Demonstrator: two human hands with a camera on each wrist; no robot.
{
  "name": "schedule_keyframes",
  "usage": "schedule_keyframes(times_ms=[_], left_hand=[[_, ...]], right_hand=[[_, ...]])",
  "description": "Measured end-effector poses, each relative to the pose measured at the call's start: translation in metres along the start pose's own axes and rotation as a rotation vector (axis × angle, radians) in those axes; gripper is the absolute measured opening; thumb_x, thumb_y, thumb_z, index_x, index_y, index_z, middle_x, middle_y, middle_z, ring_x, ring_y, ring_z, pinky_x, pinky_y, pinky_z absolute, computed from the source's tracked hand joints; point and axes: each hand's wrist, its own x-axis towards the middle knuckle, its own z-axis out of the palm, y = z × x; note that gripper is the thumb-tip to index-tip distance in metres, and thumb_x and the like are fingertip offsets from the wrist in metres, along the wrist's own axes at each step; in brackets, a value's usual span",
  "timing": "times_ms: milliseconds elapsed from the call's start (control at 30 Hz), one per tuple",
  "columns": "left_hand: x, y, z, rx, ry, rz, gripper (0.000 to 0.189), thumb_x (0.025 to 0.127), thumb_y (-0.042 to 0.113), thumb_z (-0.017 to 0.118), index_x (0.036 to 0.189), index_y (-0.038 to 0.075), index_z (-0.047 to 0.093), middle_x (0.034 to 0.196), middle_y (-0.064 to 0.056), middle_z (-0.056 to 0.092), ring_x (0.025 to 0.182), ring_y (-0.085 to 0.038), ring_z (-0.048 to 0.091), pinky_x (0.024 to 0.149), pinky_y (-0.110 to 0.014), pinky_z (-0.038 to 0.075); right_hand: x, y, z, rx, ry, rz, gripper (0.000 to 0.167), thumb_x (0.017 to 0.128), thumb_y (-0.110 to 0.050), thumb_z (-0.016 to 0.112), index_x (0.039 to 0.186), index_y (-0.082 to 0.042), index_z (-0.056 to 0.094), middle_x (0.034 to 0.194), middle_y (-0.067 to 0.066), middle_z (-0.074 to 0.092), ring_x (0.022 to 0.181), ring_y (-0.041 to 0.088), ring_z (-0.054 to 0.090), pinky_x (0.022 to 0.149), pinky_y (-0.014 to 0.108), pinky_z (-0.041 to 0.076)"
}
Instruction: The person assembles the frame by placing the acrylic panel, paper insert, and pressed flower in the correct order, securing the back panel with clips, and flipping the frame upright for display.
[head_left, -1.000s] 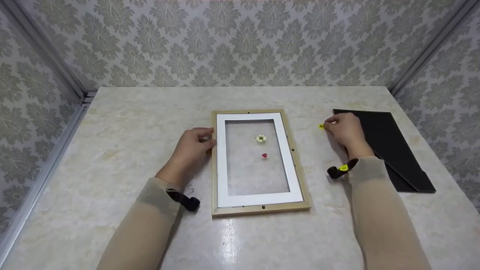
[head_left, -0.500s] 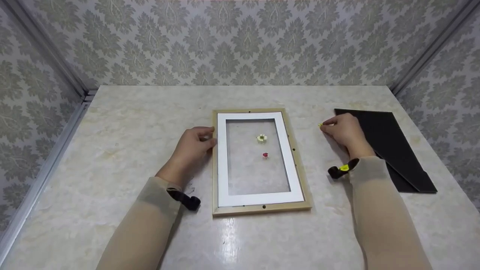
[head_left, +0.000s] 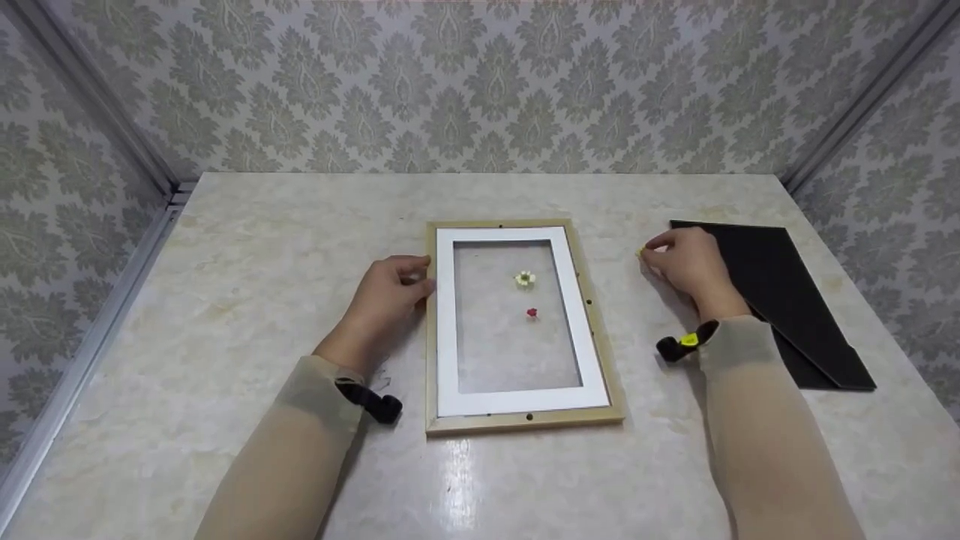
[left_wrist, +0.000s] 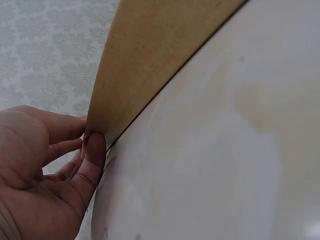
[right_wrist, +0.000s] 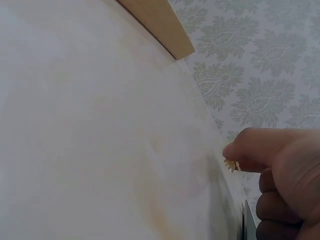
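Observation:
A wooden picture frame (head_left: 615,415) with a white mat (head_left: 446,322) around its clear pane lies on the table. Inside the mat's window are a cream flower (head_left: 525,280) and a small red flower (head_left: 532,313). My left hand (head_left: 390,295) rests its thumb and index fingertips against the outer left side of the frame, seen close up along the wooden side (left_wrist: 145,60) in the left wrist view. To the right of the frame, my right hand (head_left: 690,266) pinches a small yellow flower (right_wrist: 230,164) between thumb and index finger. Most of that flower is hidden by the fingertips.
Black boards (head_left: 780,277) lie overlapping at the right, partly under my right hand and forearm. The marble-patterned table (head_left: 247,247) ends at a patterned wall (head_left: 450,82) behind and metal rails (head_left: 97,322) on the left.
The yellow flower has turned in my right fingertips, so less of it shows from above. My left hand stays at the frame, and both lying flowers keep their places.

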Motion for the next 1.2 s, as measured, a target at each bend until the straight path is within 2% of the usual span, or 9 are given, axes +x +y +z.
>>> schedule_keyframes(times_ms=[100, 200, 367, 500, 633, 800, 933, 1033, 1200], left_hand=[[0.000, 0.001, 0.000, 0.013, 0.000, 0.008, 0.051, 0.111, 0.010, 0.069, 0.161, 0.002, 0.060, 0.174, -0.019, 0.050, 0.157, -0.032, 0.052, 0.126, -0.044, 0.054], [-0.001, 0.001, -0.001, 0.013, 0.006, 0.000, 0.051, 0.111, 0.011, 0.069, 0.161, 0.003, 0.061, 0.174, -0.018, 0.050, 0.158, -0.032, 0.051, 0.128, -0.044, 0.052], [-0.002, 0.002, 0.000, 0.018, 0.007, -0.010, 0.051, 0.111, 0.012, 0.070, 0.161, 0.004, 0.061, 0.174, -0.017, 0.051, 0.157, -0.031, 0.051, 0.127, -0.044, 0.052], [-0.001, 0.004, 0.000, 0.036, 0.010, 0.007, 0.051, 0.111, 0.011, 0.070, 0.161, 0.004, 0.061, 0.173, -0.018, 0.053, 0.149, -0.031, 0.056, 0.122, -0.043, 0.055], [0.000, 0.005, -0.001, 0.027, 0.008, 0.008, 0.050, 0.111, 0.011, 0.069, 0.160, 0.003, 0.062, 0.173, -0.019, 0.052, 0.153, -0.031, 0.055, 0.124, -0.043, 0.054], [-0.002, 0.003, -0.003, 0.019, 0.003, 0.017, 0.050, 0.111, 0.012, 0.069, 0.159, 0.001, 0.062, 0.170, -0.020, 0.054, 0.153, -0.032, 0.055, 0.125, -0.043, 0.053], [-0.002, 0.003, -0.002, 0.015, 0.002, 0.015, 0.051, 0.111, 0.012, 0.070, 0.160, 0.001, 0.062, 0.168, -0.020, 0.057, 0.148, -0.032, 0.059, 0.122, -0.042, 0.055], [-0.002, 0.002, -0.002, 0.011, 0.002, 0.012, 0.051, 0.111, 0.012, 0.070, 0.160, 0.002, 0.061, 0.167, -0.019, 0.058, 0.149, -0.031, 0.059, 0.122, -0.042, 0.056], [-0.003, 0.002, -0.001, 0.010, 0.006, 0.004, 0.051, 0.112, 0.013, 0.070, 0.161, 0.003, 0.061, 0.169, -0.019, 0.056, 0.151, -0.032, 0.058, 0.123, -0.043, 0.056]], right_hand=[[-0.005, -0.009, 0.001, 0.039, 0.017, 0.000, 0.039, 0.111, -0.035, 0.071, 0.136, -0.008, 0.081, 0.120, 0.018, 0.079, 0.083, 0.023, 0.068, 0.072, 0.035, 0.055], [-0.010, -0.023, 0.004, 0.058, 0.042, -0.057, 0.036, 0.110, -0.034, 0.072, 0.133, -0.008, 0.082, 0.117, 0.017, 0.078, 0.082, 0.023, 0.063, 0.074, 0.036, 0.052], [-0.021, -0.050, 0.013, 0.094, 0.071, -0.195, 0.028, 0.108, -0.028, 0.076, 0.124, -0.008, 0.086, 0.075, 0.005, 0.067, 0.061, 0.016, 0.051, 0.060, 0.030, 0.045], [-0.034, -0.076, 0.018, 0.152, 0.043, -0.253, 0.023, 0.107, -0.025, 0.078, 0.122, -0.010, 0.087, 0.067, -0.005, 0.055, 0.060, 0.014, 0.046, 0.059, 0.030, 0.043], [-0.052, -0.101, 0.025, 0.189, -0.083, -0.329, 0.020, 0.106, -0.024, 0.080, 0.120, -0.012, 0.088, 0.066, -0.006, 0.051, 0.060, 0.013, 0.043, 0.059, 0.029, 0.041], [-0.078, -0.126, 0.037, 0.153, -0.331, -0.519, 0.012, 0.101, -0.018, 0.085, 0.112, -0.015, 0.090, 0.065, -0.009, 0.051, 0.060, 0.007, 0.041, 0.061, 0.024, 0.040], [-0.095, -0.138, 0.044, 0.096, -0.482, -0.651, 0.010, 0.100, -0.018, 0.086, 0.108, -0.017, 0.090, 0.066, -0.012, 0.051, 0.061, 0.003, 0.042, 0.062, 0.022, 0.040], [-0.103, -0.144, 0.048, 0.047, -0.539, -0.706, 0.009, 0.099, -0.019, 0.086, 0.106, -0.016, 0.090, 0.066, -0.013, 0.050, 0.062, 0.002, 0.042, 0.063, 0.021, 0.039], [-0.109, -0.148, 0.055, -0.027, -0.566, -0.723, 0.008, 0.098, -0.018, 0.086, 0.105, -0.015, 0.090, 0.068, -0.013, 0.051, 0.063, 0.001, 0.043, 0.064, 0.021, 0.039]])
